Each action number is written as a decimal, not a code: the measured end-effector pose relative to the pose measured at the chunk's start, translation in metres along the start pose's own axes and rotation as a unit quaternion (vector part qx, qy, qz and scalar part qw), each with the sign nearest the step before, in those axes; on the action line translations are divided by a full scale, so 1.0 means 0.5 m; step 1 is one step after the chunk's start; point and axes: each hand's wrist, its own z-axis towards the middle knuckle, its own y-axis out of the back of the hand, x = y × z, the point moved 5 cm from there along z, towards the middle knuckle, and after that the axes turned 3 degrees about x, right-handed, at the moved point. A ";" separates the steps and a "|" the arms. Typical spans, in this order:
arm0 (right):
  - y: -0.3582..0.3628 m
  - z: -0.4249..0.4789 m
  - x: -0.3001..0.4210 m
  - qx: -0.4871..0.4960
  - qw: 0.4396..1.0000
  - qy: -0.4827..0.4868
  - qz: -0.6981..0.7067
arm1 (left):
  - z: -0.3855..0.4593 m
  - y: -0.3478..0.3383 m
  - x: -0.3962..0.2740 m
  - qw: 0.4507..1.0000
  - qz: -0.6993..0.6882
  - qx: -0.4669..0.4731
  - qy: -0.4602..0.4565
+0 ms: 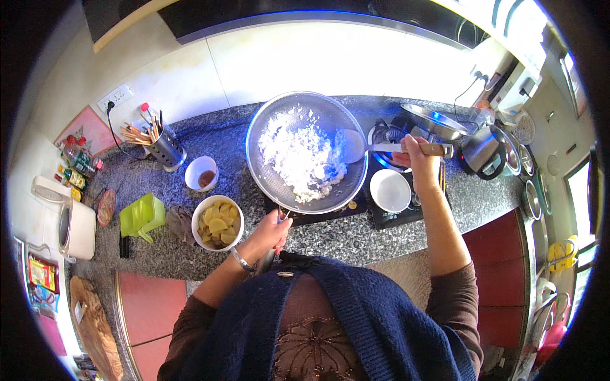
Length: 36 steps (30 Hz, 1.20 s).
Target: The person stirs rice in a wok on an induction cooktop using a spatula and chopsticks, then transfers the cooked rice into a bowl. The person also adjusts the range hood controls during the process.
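Note:
A wide metal wok (267, 181) with a textured inside sits over the stove, its handle pointing towards me. My left hand (269, 232) grips that handle. Loose white rice (298, 152), partly washed out by glare, covers much of the wok's bottom. My right hand (417, 155) holds a spatula (381, 147) by its handle, which has a wooden end. The spatula's broad blade rests inside the wok at the rice's right edge. Below my right hand stands a white bowl (391, 190). Left of the wok handle is another white bowl with sliced potatoes (220, 221).
A small white cup (194, 171) holds something brown. Behind it stands a metal utensil holder (167, 151) with chopsticks. A green plastic basket (143, 214) lies further left. To the right are a gas burner (388, 135), a tilted metal pan (433, 121) and an electric kettle (481, 150).

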 end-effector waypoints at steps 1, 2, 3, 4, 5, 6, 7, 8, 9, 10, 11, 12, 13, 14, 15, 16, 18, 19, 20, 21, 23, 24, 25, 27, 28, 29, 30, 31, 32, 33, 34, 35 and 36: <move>0.015 0.003 -0.024 -0.008 0.999 -0.029 0.038 | -0.001 0.000 0.003 1.000 -0.003 0.003 -0.007; 0.032 0.002 -0.049 -0.017 0.996 -0.048 0.077 | -0.004 -0.001 0.002 1.000 0.000 0.008 -0.010; 0.048 -0.004 -0.079 -0.025 0.991 -0.068 0.116 | -0.007 -0.003 0.001 1.000 -0.003 0.015 -0.011; 0.063 -0.011 -0.111 -0.033 0.983 -0.088 0.155 | -0.010 -0.005 0.000 1.000 -0.007 0.022 -0.012; 0.075 -0.019 -0.147 -0.034 0.972 -0.099 0.208 | -0.013 -0.007 -0.002 0.999 -0.010 0.029 -0.013; 0.074 -0.032 -0.168 -0.043 0.966 -0.114 0.227 | -0.016 -0.008 -0.003 1.000 0.006 0.028 -0.004; 0.074 -0.042 -0.185 -0.052 0.959 -0.128 0.246 | -0.016 -0.008 -0.002 1.000 0.004 0.027 -0.004; 0.078 -0.042 -0.209 -0.048 0.956 -0.139 0.255 | -0.015 -0.009 0.000 1.000 0.003 0.026 -0.005; 0.067 -0.053 -0.210 -0.037 0.955 -0.144 0.257 | -0.016 -0.008 0.003 1.000 0.002 0.022 -0.004; 0.055 -0.062 -0.215 -0.032 0.954 -0.138 0.264 | -0.016 -0.008 0.005 1.000 0.003 0.021 -0.003; 0.041 -0.070 -0.220 -0.028 0.953 -0.133 0.272 | -0.016 -0.007 0.007 1.000 0.004 0.020 -0.003; 0.026 -0.080 -0.214 -0.029 0.953 -0.136 0.269 | -0.015 -0.007 0.008 1.000 0.007 0.020 -0.002; 0.014 -0.087 -0.213 -0.024 0.952 -0.138 0.273 | -0.016 -0.007 0.007 1.000 0.009 0.020 -0.005; 0.007 -0.093 -0.214 -0.028 0.952 -0.131 0.276 | -0.016 -0.007 0.006 1.000 0.011 0.019 -0.009; -0.001 -0.100 -0.212 -0.032 0.952 -0.122 0.279 | -0.017 -0.007 0.004 1.000 0.013 0.018 -0.013; -0.009 -0.110 -0.214 -0.042 0.949 -0.138 0.281 | -0.017 -0.008 0.002 1.000 0.011 0.013 -0.009; -0.023 -0.123 -0.222 -0.049 0.942 -0.163 0.289 | -0.020 -0.010 -0.004 1.000 0.005 0.003 -0.003; -0.028 -0.130 -0.225 -0.048 0.942 -0.160 0.291 | -0.019 -0.009 -0.003 1.000 -0.001 0.005 -0.001; -0.032 -0.133 -0.229 -0.053 0.940 -0.161 0.297 | -0.017 -0.008 -0.001 1.000 -0.007 0.007 0.001; -0.038 -0.137 -0.233 -0.058 0.938 -0.163 0.302 | -0.017 -0.007 0.000 1.000 -0.014 0.008 0.003; -0.049 -0.141 -0.247 -0.063 0.932 -0.164 0.317 | -0.020 -0.009 -0.004 1.000 -0.012 0.008 0.003; -0.056 -0.144 -0.246 -0.065 0.929 -0.165 0.324 | -0.021 -0.010 -0.005 1.000 -0.012 0.008 0.003; -0.062 -0.148 -0.244 -0.068 0.928 -0.168 0.326 | -0.020 -0.010 -0.004 1.000 -0.013 0.009 0.005; -0.076 -0.157 -0.234 -0.072 0.925 -0.174 0.330 | -0.016 -0.008 -0.002 1.000 -0.014 0.011 0.007; -0.087 -0.164 -0.226 -0.071 0.921 -0.175 0.341 | -0.015 -0.008 -0.001 1.000 -0.014 0.010 0.006; -0.098 -0.165 -0.231 -0.067 0.918 -0.180 0.346 | -0.014 -0.008 0.000 1.000 -0.013 0.010 0.005; -0.113 -0.166 -0.233 -0.064 0.915 -0.185 0.352 | -0.016 -0.008 -0.001 1.000 -0.011 0.009 0.005; -0.128 -0.168 -0.234 -0.060 0.912 -0.190 0.358 | -0.017 -0.010 -0.004 1.000 -0.007 0.003 0.008; -0.142 -0.173 -0.236 -0.071 0.906 -0.202 0.365 | -0.018 -0.013 -0.009 1.000 -0.003 -0.003 0.011; -0.155 -0.171 -0.240 -0.072 0.905 -0.197 0.370 | -0.020 -0.013 -0.014 1.000 0.001 -0.009 0.013; -0.164 -0.170 -0.248 -0.074 0.897 -0.204 0.386 | -0.014 -0.009 -0.006 1.000 0.001 -0.006 0.004; -0.172 -0.171 -0.255 -0.076 0.888 -0.210 0.402 | -0.015 -0.008 -0.004 1.000 0.003 -0.006 0.000; -0.178 -0.170 -0.259 -0.075 0.881 -0.222 0.412 | -0.015 -0.008 -0.004 1.000 0.005 -0.005 -0.004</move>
